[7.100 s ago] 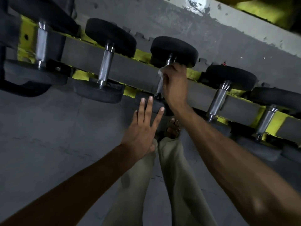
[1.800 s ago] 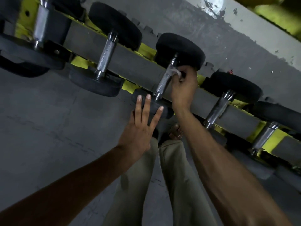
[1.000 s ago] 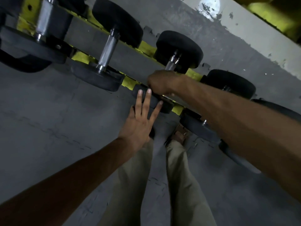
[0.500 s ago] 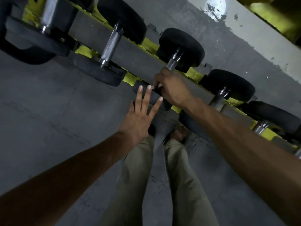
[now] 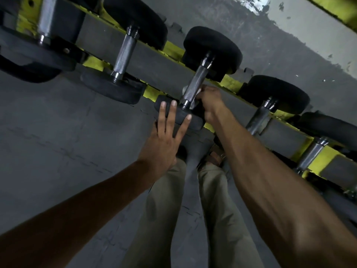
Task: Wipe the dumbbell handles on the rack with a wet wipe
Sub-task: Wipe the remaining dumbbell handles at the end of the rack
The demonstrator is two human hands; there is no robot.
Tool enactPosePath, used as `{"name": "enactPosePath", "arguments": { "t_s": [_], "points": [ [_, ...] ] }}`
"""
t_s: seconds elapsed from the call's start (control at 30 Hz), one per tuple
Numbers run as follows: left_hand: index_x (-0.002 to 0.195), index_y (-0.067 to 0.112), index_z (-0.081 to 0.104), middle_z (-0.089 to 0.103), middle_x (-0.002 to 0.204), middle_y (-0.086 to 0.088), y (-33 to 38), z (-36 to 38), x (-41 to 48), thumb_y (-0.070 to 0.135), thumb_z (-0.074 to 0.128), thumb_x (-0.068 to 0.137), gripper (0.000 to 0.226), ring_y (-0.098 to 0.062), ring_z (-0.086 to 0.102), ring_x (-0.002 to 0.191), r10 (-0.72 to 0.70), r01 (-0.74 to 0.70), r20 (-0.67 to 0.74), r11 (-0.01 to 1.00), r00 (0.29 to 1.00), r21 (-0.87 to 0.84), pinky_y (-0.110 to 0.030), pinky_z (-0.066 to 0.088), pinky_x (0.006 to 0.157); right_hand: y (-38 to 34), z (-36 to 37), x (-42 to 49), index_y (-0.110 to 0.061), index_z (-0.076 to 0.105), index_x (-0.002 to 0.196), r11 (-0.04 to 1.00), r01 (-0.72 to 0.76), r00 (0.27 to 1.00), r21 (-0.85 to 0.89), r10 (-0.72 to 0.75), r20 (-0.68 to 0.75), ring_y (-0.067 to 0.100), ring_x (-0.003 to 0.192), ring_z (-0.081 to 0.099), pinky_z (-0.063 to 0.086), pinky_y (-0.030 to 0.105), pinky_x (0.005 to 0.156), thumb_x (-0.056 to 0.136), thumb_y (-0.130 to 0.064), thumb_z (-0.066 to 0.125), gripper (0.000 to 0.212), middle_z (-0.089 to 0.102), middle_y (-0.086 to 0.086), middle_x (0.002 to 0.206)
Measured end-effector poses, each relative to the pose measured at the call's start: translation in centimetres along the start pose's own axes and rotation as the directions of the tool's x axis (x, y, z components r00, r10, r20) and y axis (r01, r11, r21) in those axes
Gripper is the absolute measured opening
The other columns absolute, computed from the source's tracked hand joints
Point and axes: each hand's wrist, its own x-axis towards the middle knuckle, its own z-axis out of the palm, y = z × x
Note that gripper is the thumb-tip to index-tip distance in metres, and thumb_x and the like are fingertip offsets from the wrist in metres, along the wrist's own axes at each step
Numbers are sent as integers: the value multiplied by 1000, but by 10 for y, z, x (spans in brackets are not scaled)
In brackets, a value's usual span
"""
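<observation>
Head view, nearest to me: two bare forearms reaching forward over khaki trouser legs (image 5: 218,219) and a grey concrete floor (image 5: 58,132). I see broad bare floor on the near left, with nothing lying between my left arm and the rack.

My left hand (image 5: 164,140) lies flat with its fingers spread, their tips resting on the near edge of the black rubber near head (image 5: 193,118) of the middle dumbbell; it grips nothing.

Just right of it, my right hand (image 5: 209,102) is curled shut around a white wet wipe (image 5: 194,102), pressing it against the low right side of the knurled steel dumbbell handle (image 5: 195,84). Only small bits of the wipe show beside and under the bar. That handle slopes up and away to its black round far head (image 5: 212,49).

The grey-and-yellow steel rack (image 5: 154,60) runs diagonally from far left to near right, its yellow edges showing between the weights. A second knurled handle (image 5: 125,53) sits to the left, well apart from my hands, and another steel handle (image 5: 259,118) lies to the right, close beside my right forearm, leaving a narrow gap there.

Farthest off is a pale scuffed wall base (image 5: 309,35).
</observation>
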Motion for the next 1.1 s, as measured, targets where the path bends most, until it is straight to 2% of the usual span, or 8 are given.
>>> {"name": "enactPosePath", "arguments": {
  "t_s": [0.17, 0.23, 0.33, 0.43, 0.57, 0.7, 0.97, 1.1],
  "points": [
    [157, 7, -33, -31, 158, -42, -1, 2, -1, 72, 59, 89, 131, -64, -12, 151, 11, -11, 4, 1000, 1000, 1, -58, 31, 123, -34, -11, 31, 4, 62, 108, 790, -61, 998, 610, 48, 37, 24, 83, 73, 57, 37, 91, 97, 4, 24, 39, 73, 17, 95],
    [158, 7, -32, -30, 158, -42, -1, 1, -1, 69, 60, 90, 130, -63, -12, 151, 12, -12, 1, 1000, 1000, -22, -59, 30, 122, -39, -7, 28, 3, 64, 109, 817, -7, 997, 576, 48, -56, 24, 81, 72, 53, 44, 96, 98, 1, 30, 35, 72, 17, 100],
    [158, 8, -32, -31, 158, -42, 0, 0, -1, 64, 61, 91, 128, -63, -13, 151, 10, -10, -1, 1000, 1000, -30, -59, 30, 123, -35, 6, 10, 2, 64, 96, 854, 204, 934, 478, -23, -357, 15, 60, 60, 51, 24, 57, 92, 12, 49, 18, 65, 14, 82],
    [157, 8, -34, -33, 158, -41, 0, -2, -1, 61, 60, 92, 126, -63, -14, 150, 15, -15, 13, 999, 1000, -35, -59, 30, 122, -20, 13, -1, -14, 62, 81, 886, 450, 715, -114, -434, -547, 15, 78, 62, 54, 28, 75, 87, 0, 68, 16, 66, 2, 83],
    [157, 8, -34, -31, 158, -42, -1, -1, -1, 57, 60, 94, 123, -63, -13, 151, 18, -18, -7, 999, 1000, -43, -58, 32, 121, 1, 0, -2, -10, 66, 94, 408, 459, 461, -790, -869, -181, 24, 93, 59, 45, 31, 70, 90, -13, 60, 8, 63, 10, 100],
    [157, 7, -33, -31, 158, -42, 0, 1, -1, 58, 64, 92, 128, -64, -13, 150, 10, -10, -4, 999, 1000, -42, -58, 33, 121, -4, -32, 3, -8, 70, 105, -18, 442, 376, -897, -904, 203, 31, 93, 62, 53, 38, 64, 97, -15, 57, 16, 66, 12, 108],
    [157, 7, -34, -33, 157, -43, 0, -1, -1, 59, 63, 90, 129, -64, -14, 150, 9, -9, -7, 999, 1000, -39, -58, 31, 121, -25, -20, -9, -17, 71, 110, -167, 269, 373, -949, -890, 263, 26, 66, 65, 36, 26, 44, 93, -20, 57, 22, 69, 1, 112],
    [158, 7, -33, -34, 156, -43, -2, 0, -2, 58, 60, 90, 126, -64, -14, 150, 13, -13, -11, 1000, 1000, -22, -58, 31, 121, -26, -1, -11, -13, 70, 117, -237, 217, 515, -947, -796, 317, 29, 69, 69, 35, 25, 47, 87, -8, 64, 31, 69, 0, 122]
  ]
}}
